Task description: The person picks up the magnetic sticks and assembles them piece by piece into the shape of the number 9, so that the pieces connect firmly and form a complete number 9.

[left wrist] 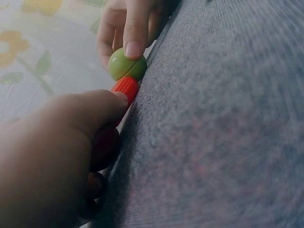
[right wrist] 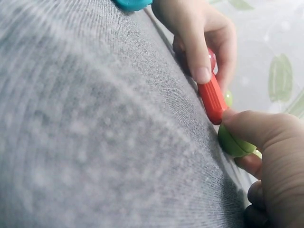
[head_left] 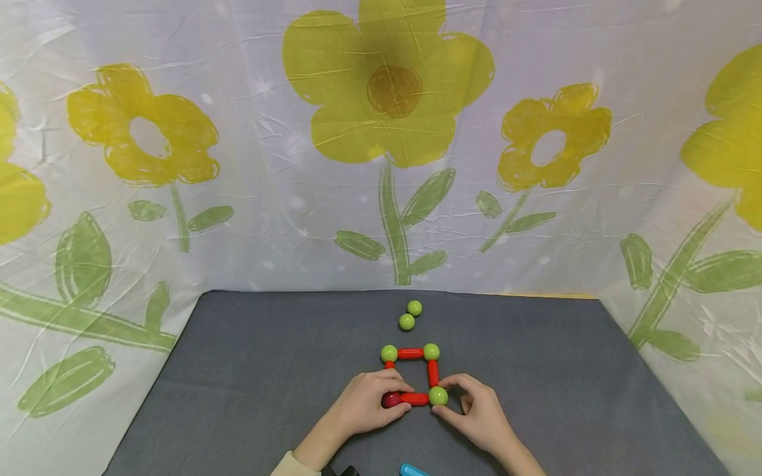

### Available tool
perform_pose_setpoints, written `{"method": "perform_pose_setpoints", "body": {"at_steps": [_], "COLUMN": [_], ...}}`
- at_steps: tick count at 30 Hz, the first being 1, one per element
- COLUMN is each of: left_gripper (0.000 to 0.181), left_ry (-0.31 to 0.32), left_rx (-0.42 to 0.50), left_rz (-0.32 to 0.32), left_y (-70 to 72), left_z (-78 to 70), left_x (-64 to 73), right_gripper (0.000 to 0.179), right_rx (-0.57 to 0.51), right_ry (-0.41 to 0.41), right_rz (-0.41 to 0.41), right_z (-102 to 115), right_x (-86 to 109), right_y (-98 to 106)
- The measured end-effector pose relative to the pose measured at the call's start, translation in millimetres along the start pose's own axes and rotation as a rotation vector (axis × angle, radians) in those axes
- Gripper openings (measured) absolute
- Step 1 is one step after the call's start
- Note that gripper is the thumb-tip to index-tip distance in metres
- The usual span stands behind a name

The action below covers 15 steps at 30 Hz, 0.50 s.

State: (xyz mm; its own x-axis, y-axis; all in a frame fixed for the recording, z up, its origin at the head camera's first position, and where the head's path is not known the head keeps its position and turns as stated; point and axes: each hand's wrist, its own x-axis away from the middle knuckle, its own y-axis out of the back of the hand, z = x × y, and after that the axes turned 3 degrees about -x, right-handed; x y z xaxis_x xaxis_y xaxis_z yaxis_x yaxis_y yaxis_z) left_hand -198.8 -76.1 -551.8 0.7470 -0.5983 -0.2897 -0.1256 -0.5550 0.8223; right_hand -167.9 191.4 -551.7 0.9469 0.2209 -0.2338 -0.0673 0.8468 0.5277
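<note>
A square of red rods and balls lies flat on the grey cloth. Its far corners are a green ball (head_left: 389, 354) and another green ball (head_left: 431, 352), joined by a red rod (head_left: 410, 354). My left hand (head_left: 370, 400) holds the near-left corner, a dark red ball (head_left: 391, 399), its thumb on the near red rod (head_left: 415, 398). At the near-right corner my right hand (head_left: 476, 411) pinches a green ball (head_left: 438, 396) between thumb and index finger. That ball meets the near rod's end and the right-side red rod (head_left: 432, 373). The left-side rod is partly hidden behind my left hand.
Beyond the square lie two loose green balls (head_left: 407, 322). A blue piece (head_left: 412, 470) shows at the front edge of the view, near a black object (head_left: 348, 471). Behind the grey-covered table (head_left: 256, 344) hangs a flower-printed sheet (head_left: 268, 198).
</note>
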Motion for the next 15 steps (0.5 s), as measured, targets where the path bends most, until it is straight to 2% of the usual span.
{"method": "perform_pose_setpoints", "body": {"at_steps": [5,15], "left_gripper": [0.016,0.016], "left_ry": [0.005,-0.008], "left_rx": [0.019,0.073], "left_rz": [0.006,-0.023], "left_y": [-0.3,-1.0], "left_z": [0.8,3.9], "left_x": [-0.2,1.1], "right_gripper": [0.036,0.037], "right_rx": [0.01,0.01], "right_ry": [-0.001,0.024], "right_rz": [-0.002,-0.006], "right_z": [0.0,-1.2], "right_x": [0.0,0.2], "right_y": [-0.1,-0.6]}}
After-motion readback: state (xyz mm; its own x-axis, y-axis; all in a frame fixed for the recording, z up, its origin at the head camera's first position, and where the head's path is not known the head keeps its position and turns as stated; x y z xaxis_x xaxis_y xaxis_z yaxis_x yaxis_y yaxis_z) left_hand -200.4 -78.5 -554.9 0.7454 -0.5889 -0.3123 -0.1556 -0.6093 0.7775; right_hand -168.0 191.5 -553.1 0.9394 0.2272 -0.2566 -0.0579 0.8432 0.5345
